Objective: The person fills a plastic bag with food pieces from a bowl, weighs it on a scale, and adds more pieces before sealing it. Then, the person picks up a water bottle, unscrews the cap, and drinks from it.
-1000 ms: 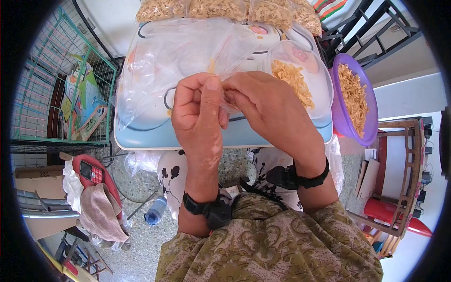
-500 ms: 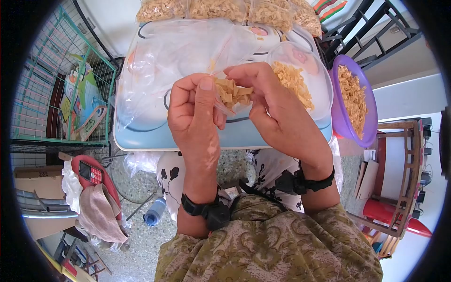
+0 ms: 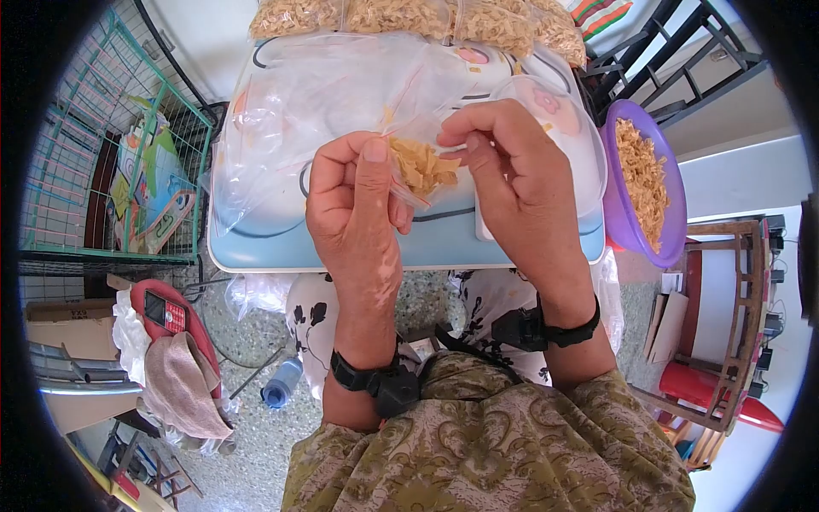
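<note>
The small clear bag was above the middle of the worktop, toward the near edge, its mouth parted and tilted toward the right, with yellowish flakes showing inside; the left hand had it, the thumb and bent forefinger pressed together on its left side, the other fingers curled beneath; the right hand hung just beside the mouth, its fingers partly bent and the thumb near the forefinger, a flake showing at the tips, though whether they gripped it could not be told; loose clear plastic bags lay flat and overlapping from the left edge of the worktop to its middle; filled bags stood in a row along the far edge, reaching the far right corner; a translucent tray lay by the right edge, partly hidden behind the right hand; just outside that edge stood a purple basin with more shreds of the same colour in it.
</note>
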The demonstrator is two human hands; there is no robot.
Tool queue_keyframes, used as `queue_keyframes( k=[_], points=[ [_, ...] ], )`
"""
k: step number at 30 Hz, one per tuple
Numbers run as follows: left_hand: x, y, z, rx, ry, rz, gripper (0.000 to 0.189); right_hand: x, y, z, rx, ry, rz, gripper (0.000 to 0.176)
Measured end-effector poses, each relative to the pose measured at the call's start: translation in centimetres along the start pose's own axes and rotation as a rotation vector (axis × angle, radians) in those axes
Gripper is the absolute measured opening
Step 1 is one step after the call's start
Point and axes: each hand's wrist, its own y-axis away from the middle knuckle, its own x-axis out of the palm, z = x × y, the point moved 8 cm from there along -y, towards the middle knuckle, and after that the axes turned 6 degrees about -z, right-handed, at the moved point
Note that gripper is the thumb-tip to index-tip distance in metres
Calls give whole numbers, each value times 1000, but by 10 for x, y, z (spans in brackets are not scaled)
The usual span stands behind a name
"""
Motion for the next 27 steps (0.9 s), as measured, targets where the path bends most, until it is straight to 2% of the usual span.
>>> queue_keyframes(
  k=[1,3,4,6,7,9,12,22,24,27],
  points=[
    [0,0,0,3,-5,-7,15,2,0,-1,0,0,0,14],
    [-1,0,0,8,-2,-2,15,-2,0,-9,70,-325,-103,15],
    [-1,0,-1,12,1,3,14,-3,0,-9,70,-325,-103,15],
    [-1,0,-1,19,10,4,14,-13,-1,2,-89,-59,-100,20],
    [-1,0,-2,24,19,5,14,-17,-2,3,-90,-59,-99,20],
    [-1,0,-3,28,27,9,14,-9,2,23,-346,161,55,28],
    [1,1,-3,21,25,9,14,9,8,22,-311,150,163,35],
    [2,1,-2,24,15,26,13,5,4,20,-321,180,149,33],
    [1,2,-5,31,12,19,13,-23,-5,16,-325,280,31,28],
    [0,2,-5,29,33,22,14,-55,-13,-2,-226,260,-59,22]
  ],
)
